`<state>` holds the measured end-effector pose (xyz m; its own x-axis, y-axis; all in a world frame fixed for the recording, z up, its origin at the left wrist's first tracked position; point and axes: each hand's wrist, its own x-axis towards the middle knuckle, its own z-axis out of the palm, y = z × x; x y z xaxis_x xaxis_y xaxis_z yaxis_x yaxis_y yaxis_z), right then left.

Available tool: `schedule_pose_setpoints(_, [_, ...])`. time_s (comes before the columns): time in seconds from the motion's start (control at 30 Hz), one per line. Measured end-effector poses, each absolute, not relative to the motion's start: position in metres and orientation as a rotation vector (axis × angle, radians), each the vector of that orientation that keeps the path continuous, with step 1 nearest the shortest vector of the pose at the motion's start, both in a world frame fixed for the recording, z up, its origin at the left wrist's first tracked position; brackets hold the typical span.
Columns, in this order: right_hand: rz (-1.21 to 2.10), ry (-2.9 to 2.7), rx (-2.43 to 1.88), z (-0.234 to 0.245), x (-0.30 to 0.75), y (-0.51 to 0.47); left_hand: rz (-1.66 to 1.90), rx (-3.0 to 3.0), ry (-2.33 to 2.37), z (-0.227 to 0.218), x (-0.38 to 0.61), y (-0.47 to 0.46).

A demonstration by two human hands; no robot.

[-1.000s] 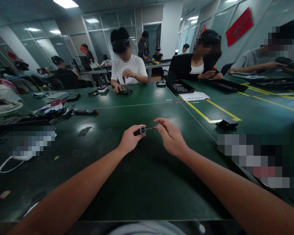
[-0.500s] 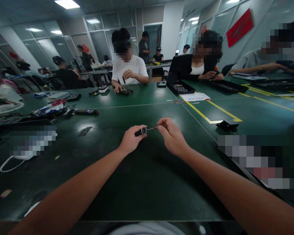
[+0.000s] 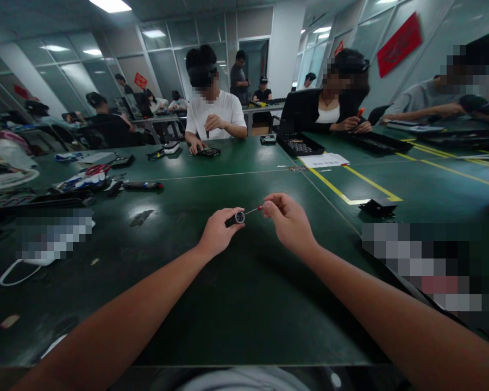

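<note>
My left hand (image 3: 217,233) is closed around a small black cylindrical part (image 3: 235,218) with a round silver face that points toward me. My right hand (image 3: 290,222) pinches a thin screwdriver (image 3: 257,208) with a red collar; its metal shaft reaches left to the silver face of the part. Both hands hover just above the dark green table (image 3: 236,293), near its middle, with my forearms stretched forward.
A black tray (image 3: 299,144) and a white sheet of paper (image 3: 323,160) lie at the back right, beside yellow tape lines (image 3: 342,193). A small black piece (image 3: 378,207) sits right of my hands. Tools and clutter (image 3: 93,179) lie at the left. Several people sit across the table.
My right hand has lifted a little and tilted the screwdriver, so its red collar now sits higher. My left hand has stayed almost still on the black part.
</note>
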<state>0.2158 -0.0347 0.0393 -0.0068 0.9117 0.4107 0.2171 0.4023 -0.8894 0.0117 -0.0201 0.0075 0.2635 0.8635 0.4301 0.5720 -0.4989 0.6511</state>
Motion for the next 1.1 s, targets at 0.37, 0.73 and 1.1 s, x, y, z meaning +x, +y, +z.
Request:
schedule_pose_setpoints(0.37, [0.998, -1.076, -1.070, 0.027, 0.224, -0.012, 0.989, 2.298, 1.397, 0.016, 0.015, -0.025])
schedule_pose_setpoints(0.73, [0.821, -1.374, -1.049, 0.035, 0.220, -0.027, 1.030, 2.257, 1.409, 0.017, 0.017, -0.027])
schedule_pose_setpoints(1.1, [0.769, -1.417, -1.067, 0.038, 0.221, -0.028, 1.101, 2.223, 1.380, 0.011, 0.015, -0.023])
